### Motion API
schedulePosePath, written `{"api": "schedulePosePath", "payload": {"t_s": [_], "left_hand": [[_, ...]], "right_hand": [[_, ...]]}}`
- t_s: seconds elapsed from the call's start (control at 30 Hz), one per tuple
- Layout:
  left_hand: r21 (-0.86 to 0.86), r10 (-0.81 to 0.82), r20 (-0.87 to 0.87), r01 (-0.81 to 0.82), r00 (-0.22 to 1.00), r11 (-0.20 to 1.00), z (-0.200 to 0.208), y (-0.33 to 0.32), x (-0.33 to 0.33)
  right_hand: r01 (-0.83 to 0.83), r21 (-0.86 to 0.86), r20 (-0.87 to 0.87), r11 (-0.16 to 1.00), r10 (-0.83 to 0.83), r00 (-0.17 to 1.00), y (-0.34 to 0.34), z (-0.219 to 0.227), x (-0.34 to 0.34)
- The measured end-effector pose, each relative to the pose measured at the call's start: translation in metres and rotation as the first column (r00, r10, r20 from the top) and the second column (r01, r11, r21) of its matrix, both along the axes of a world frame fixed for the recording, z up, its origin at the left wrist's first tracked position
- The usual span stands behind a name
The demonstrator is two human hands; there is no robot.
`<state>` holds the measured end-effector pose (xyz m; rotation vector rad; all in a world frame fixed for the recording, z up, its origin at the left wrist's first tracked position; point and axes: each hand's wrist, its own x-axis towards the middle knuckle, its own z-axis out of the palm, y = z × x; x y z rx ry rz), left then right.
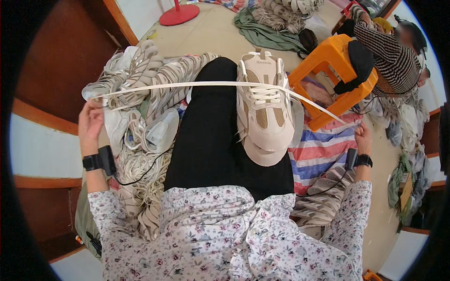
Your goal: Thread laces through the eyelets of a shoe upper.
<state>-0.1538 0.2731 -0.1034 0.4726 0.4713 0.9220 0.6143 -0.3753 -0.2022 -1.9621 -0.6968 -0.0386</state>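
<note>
A cream shoelace (197, 84) stretches in a shallow arc between my two hands, across my lap and over a beige sneaker (267, 124). My left hand (90, 119) pinches one end of it, out to the left. Far to the right, my right hand (362, 139) has its fingers closed on the other end. The sneaker rests on my right thigh, toe toward me, with lace strands crossing its tongue. Both wrists carry black bands with small boxes and cables.
Stacked beige shoe parts (164, 86) and a heap of loose laces (140, 173) lie on the left. An orange stool (323, 77) with a black cap stands at the right on a striped sheet (323, 145). Another person (389, 56) in stripes sits beyond. A red round base (179, 15) is at the back.
</note>
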Motion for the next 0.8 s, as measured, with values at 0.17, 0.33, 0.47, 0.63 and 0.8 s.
{"api": "schedulePosePath", "payload": {"t_s": [0.17, 0.33, 0.47, 0.63, 0.8], "left_hand": [[0.096, 0.111, 0.162, -0.127, 0.981, 0.987, 0.054, 0.016, -0.1], [0.141, 0.15, 0.271, -0.193, 0.951, 0.971, 0.103, 0.01, -0.115], [0.231, 0.201, 0.287, -0.272, 0.936, 0.934, 0.137, 0.038, -0.166], [0.682, 0.182, 0.049, -0.166, 0.982, 0.712, 0.195, -0.028, -0.099], [0.715, 0.33, -0.221, -0.077, 0.918, 0.695, 0.147, -0.021, -0.007]], "right_hand": [[0.505, 0.536, -0.766, 0.677, 0.138, 0.628, -0.039, -0.004, -0.013], [0.528, 0.56, -0.704, 0.639, 0.03, 0.71, -0.118, 0.006, 0.0], [0.46, 0.49, -0.654, 0.74, -0.036, 0.755, -0.149, 0.017, 0.021], [0.224, 0.39, -0.583, 0.893, 0.051, 0.811, -0.007, 0.023, -0.088], [-0.22, 0.297, -0.363, 0.929, 0.323, 0.874, 0.185, 0.087, -0.203]]}}
